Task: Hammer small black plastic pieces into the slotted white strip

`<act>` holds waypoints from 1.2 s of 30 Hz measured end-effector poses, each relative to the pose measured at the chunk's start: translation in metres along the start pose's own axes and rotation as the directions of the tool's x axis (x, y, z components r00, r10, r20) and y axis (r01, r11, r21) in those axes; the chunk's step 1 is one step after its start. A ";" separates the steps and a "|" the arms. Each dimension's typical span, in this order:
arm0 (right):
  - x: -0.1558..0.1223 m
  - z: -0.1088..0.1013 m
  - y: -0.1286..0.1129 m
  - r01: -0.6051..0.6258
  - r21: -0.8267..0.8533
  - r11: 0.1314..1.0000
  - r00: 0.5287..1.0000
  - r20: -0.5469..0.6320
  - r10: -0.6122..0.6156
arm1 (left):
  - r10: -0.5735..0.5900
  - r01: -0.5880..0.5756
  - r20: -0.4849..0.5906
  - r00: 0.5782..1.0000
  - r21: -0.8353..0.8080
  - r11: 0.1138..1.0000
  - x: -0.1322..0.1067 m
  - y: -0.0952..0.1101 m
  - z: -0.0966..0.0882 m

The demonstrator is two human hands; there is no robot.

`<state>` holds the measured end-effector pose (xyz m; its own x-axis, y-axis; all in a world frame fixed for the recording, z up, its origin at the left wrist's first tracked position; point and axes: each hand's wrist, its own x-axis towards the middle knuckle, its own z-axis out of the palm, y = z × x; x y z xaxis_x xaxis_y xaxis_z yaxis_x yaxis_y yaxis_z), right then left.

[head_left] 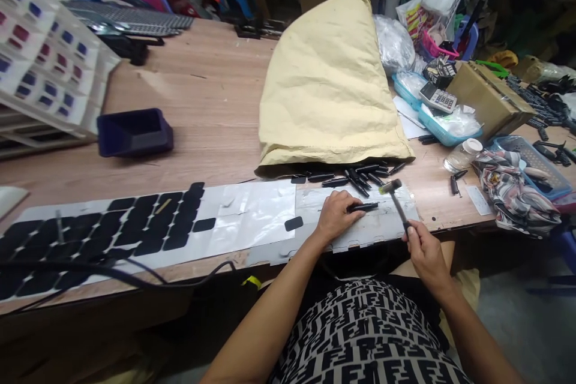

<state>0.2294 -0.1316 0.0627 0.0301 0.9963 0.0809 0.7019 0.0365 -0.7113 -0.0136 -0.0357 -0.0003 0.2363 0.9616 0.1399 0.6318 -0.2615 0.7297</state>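
Note:
In my right hand [423,249] is a small hammer [396,203], gripped by its dark handle, with its head raised near the board. My left hand [338,215] holds a slim black cylindrical piece [366,207] down on a worn white board [310,237] at the table's front edge. The hammer head is a little to the right of and above that piece. Just behind lies a loose pile of similar black pieces [357,181], spilling from the mouth of a large yellow paper sack [333,84].
Left of the board, a white sheet [252,210] carries rows of black rounded patches [148,222]. Behind it stand a dark purple bin [135,133] and a white crate [49,54]. On the right are a jar [462,155], a calculator [437,98], a carton [488,96] and a bunched cloth [513,192].

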 end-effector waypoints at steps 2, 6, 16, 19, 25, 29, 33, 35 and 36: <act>-0.009 0.008 -0.006 0.048 0.000 0.999 0.999 0.003 -0.048 | -0.026 0.026 0.003 1.000 -0.007 1.000 0.001 0.002 -0.001; -0.014 0.020 -0.006 0.221 -0.095 0.971 0.972 -0.065 -0.228 | -0.054 0.054 -0.006 0.999 -0.030 0.998 0.001 0.006 -0.001; -0.015 0.022 -0.013 0.313 -0.190 0.930 0.947 -0.016 -0.322 | -0.036 0.035 -0.022 0.999 -0.048 0.998 0.001 0.007 -0.002; -0.017 0.026 -0.019 0.285 -0.162 0.945 0.959 0.036 -0.283 | -0.029 0.028 -0.028 0.999 -0.042 0.999 0.001 0.008 -0.002; -0.006 0.019 -0.014 0.228 -0.169 0.959 0.973 0.018 -0.228 | -0.020 0.017 -0.044 0.999 -0.051 0.999 0.003 0.004 0.001; 0.026 0.002 0.005 0.196 -0.349 0.916 0.963 -0.106 -0.247 | 0.007 -0.008 -0.040 0.999 -0.044 0.999 0.006 0.003 -0.003; 0.059 -0.003 0.031 0.034 -0.596 0.803 0.962 -0.199 -0.188 | 0.168 -0.170 -0.032 0.985 -0.092 0.981 -0.021 0.019 -0.010; 0.068 0.001 0.044 -0.016 -0.653 0.757 0.959 -0.225 -0.174 | 0.279 -0.261 0.078 0.957 -0.182 0.948 -0.050 0.030 -0.007; 0.071 0.004 0.048 -0.030 -0.670 0.742 0.956 -0.237 -0.175 | 0.320 -0.279 0.157 0.934 -0.240 0.930 -0.065 0.035 -0.003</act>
<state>0.2627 -0.0590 0.0312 0.0744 0.9272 0.3671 0.9965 -0.0550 -0.0628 -0.0094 -0.1072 0.0185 0.5392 0.8012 0.2594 0.3448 -0.4910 0.8000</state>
